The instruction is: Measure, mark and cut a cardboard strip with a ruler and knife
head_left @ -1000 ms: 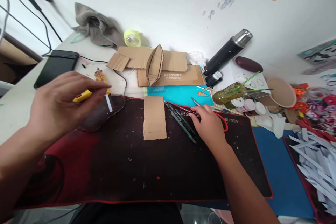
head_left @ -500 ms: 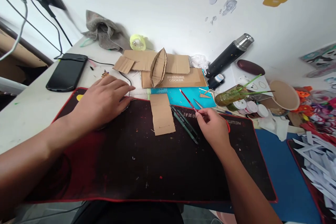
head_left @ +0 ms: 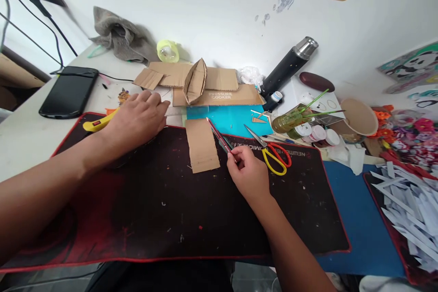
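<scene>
- Black mat (head_left: 164,219) with a red border covers the near middle of the desk (head_left: 23,150), speckled with paint.
- Left hand (head_left: 137,118) lies palm-down at the mat's far left edge, fingers released and flat, grasping nothing; a yellow cutter (head_left: 99,122) sits just beside the wrist.
- Right hand (head_left: 248,175) is mid-mat, fingers pinched around a thin red stick (head_left: 215,131).
- Cardboard piece (head_left: 201,146) lies flat at the mat's far edge, between the hands; the stick's tip angles up just beside its right side.
- Red-and-yellow scissors (head_left: 275,157) rest on the mat near the right hand, toward the desk's right edge.
</scene>
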Available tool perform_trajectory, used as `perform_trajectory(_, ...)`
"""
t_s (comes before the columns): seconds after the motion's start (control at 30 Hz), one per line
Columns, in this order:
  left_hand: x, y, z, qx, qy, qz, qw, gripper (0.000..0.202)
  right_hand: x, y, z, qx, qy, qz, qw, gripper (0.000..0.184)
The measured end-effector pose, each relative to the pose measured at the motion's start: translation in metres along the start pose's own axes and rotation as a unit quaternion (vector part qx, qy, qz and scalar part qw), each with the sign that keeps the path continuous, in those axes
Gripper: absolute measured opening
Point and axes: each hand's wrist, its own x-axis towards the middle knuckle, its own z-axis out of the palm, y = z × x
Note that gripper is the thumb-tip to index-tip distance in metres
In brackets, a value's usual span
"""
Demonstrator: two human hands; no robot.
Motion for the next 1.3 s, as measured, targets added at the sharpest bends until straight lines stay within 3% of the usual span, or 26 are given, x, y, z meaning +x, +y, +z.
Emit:
perform_trajectory(0.17, -0.022, -0.015, -0.018, -0.007, 0.013, -0.033, 0.999, 0.039, 0.013, 0.017, 0.001, -0.037, 0.064, -0.014, 0.997, 0.022)
perform_trajectory(0.3, -0.038, 0.005, -0.025, -0.127, 0.018, -0.100, 0.987, 0.031, 0.026, 0.026, 0.002, 0.001, 0.098, 0.016, 0.995, 0.020)
perform_trajectory(0.47, -0.042, 0.072, -0.021, -0.254, 0.031, 0.127, 0.958, 0.031, 0.035, 0.028, 0.001, 0.079, 0.112, 0.036, 0.990, 0.022)
perform_trajectory(0.57, -0.042, 0.096, -0.006, -0.279, 0.046, 0.229, 0.932, 0.038, 0.026, 0.025, -0.004, 0.134, 0.104, 0.038, 0.985, 0.022)
perform_trajectory(0.63, -0.043, 0.096, 0.005, -0.287, 0.032, 0.270, 0.918, 0.044, 0.016, 0.022, -0.009, 0.170, 0.093, 0.044, 0.980, 0.021)
perform_trajectory(0.73, -0.043, 0.080, 0.015, -0.314, 0.012, 0.293, 0.903, 0.047, 0.002, 0.014, -0.014, 0.261, 0.071, 0.075, 0.960, 0.022)
perform_trajectory(0.9, -0.042, 0.053, -0.002, -0.392, 0.015, 0.286, 0.874, 0.039, -0.012, 0.002, -0.014, 0.343, 0.044, 0.110, 0.932, 0.023)
perform_trajectory(1.03, -0.043, 0.052, -0.033, -0.382, 0.070, 0.193, 0.901, 0.050, -0.016, -0.006, -0.013, 0.364, 0.006, 0.131, 0.922, 0.023)
perform_trajectory(1.13, -0.038, 0.059, -0.046, -0.321, 0.115, 0.130, 0.931, 0.055, -0.018, -0.012, -0.016, 0.375, -0.019, 0.131, 0.917, 0.022)
perform_trajectory(1.3, -0.027, 0.067, -0.041, -0.276, 0.071, 0.158, 0.945, 0.041, -0.021, -0.022, -0.025, 0.427, -0.032, 0.130, 0.894, 0.020)
